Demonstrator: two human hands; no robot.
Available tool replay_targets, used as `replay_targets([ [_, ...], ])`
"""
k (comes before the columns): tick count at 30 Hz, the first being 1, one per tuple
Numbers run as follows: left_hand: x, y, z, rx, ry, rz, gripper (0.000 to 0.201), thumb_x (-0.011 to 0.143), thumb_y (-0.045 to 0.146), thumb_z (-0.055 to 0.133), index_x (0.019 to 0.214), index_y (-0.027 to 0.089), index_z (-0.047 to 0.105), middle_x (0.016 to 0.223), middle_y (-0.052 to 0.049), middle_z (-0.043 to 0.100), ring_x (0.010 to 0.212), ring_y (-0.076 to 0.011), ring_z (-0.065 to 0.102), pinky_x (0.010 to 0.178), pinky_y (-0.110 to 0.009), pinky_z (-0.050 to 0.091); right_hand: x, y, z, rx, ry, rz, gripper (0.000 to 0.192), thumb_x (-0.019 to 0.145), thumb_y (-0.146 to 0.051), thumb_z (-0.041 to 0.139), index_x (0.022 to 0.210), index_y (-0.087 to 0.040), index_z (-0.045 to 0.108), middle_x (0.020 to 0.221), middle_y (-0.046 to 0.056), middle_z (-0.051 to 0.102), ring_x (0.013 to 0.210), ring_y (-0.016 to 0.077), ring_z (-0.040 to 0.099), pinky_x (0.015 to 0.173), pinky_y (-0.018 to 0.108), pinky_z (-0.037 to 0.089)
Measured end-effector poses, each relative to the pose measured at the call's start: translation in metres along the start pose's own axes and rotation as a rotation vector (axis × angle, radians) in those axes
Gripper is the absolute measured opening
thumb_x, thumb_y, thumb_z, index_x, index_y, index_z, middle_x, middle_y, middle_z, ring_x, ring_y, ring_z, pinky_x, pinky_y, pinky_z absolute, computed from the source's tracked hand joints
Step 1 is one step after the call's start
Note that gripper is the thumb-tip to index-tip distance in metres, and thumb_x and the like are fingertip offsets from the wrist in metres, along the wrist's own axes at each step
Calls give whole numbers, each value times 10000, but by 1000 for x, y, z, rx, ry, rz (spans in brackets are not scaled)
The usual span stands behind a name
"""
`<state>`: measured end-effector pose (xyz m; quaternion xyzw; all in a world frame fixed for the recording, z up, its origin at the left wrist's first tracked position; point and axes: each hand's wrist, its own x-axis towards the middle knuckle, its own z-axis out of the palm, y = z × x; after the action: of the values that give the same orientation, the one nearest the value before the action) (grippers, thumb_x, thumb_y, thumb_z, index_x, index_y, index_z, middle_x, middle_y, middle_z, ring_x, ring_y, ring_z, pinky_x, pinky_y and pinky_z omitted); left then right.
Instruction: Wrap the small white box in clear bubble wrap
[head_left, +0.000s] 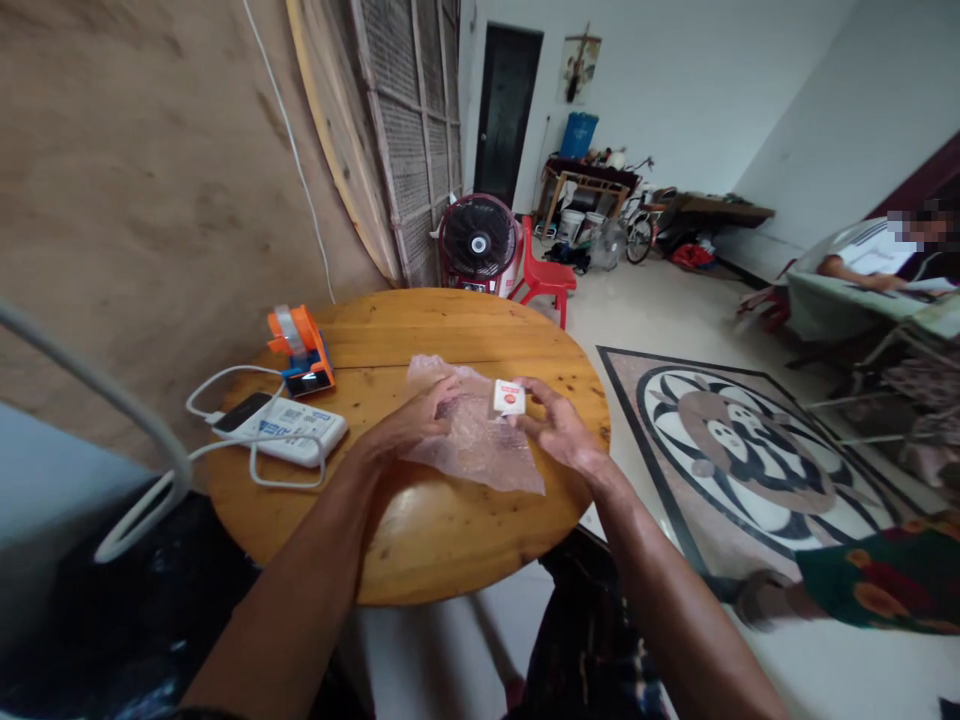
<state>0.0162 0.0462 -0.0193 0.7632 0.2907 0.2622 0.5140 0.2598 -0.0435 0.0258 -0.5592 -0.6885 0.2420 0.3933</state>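
Observation:
A sheet of clear bubble wrap [476, 455] lies spread on the round wooden table [420, 540]. My left hand [420, 415] rests at the left part of the wrap, its fingers and thumb apart. Between the thumb and fingers of my right hand [559, 425] is a small white box [510, 397] with red and orange print. The box is over the right side of the wrap; whether it touches the sheet I cannot tell.
To the left are an orange and blue tape dispenser [304, 350] and a white power bank [300, 430] with a cable. Beyond the table stand a fan [478, 240] and a red chair [546, 270]. A person [877, 250] sits at another table, far right.

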Motion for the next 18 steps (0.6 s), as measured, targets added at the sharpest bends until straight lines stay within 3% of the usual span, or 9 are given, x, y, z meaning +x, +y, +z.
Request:
replay_targets([
  [4,-4,11,2,58,38,-53,932,593,184,572,1478,181,279,1489,-144,428,1377,-330,377,1125,-443,316,8,19,-26,-92,137,34,470,782,-316,647,1231,-208,565,1218,79,650,1120,242,596,1005,432,426],
  [7,-7,17,3,92,79,-62,907,587,183,572,1457,168,315,1454,-137,477,1341,-339,418,1105,-408,342,11,36,-36,-151,30,161,523,785,-310,636,1285,-192,538,1167,92,675,1075,249,628,970,444,458],
  [10,-7,21,4,124,84,-78,917,598,202,578,1459,90,285,1457,-191,453,1322,-343,432,1089,-399,358,3,39,-41,-219,37,144,651,779,-329,656,1381,-177,461,1328,130,587,1235,274,542,1055,479,399],
  [12,-6,23,4,142,73,-81,905,610,209,581,1452,54,288,1454,-211,445,1312,-346,439,1073,-396,380,-7,31,-40,-256,158,80,630,781,-360,666,1358,-177,494,1378,140,547,1297,286,488,1090,489,363],
  [15,-5,24,6,146,82,-85,856,606,202,585,1421,76,352,1404,-185,506,1272,-348,482,1019,-390,441,-25,7,-27,-180,242,-11,322,866,-354,575,1133,-192,649,1162,109,684,1112,255,624,996,451,457],
  [18,-4,22,6,121,93,-70,844,608,207,608,1411,106,366,1392,-175,520,1272,-330,487,1031,-398,432,-35,-20,-1,-104,38,-153,219,888,-273,546,1050,-201,676,1055,73,711,1009,212,657,928,387,498],
])
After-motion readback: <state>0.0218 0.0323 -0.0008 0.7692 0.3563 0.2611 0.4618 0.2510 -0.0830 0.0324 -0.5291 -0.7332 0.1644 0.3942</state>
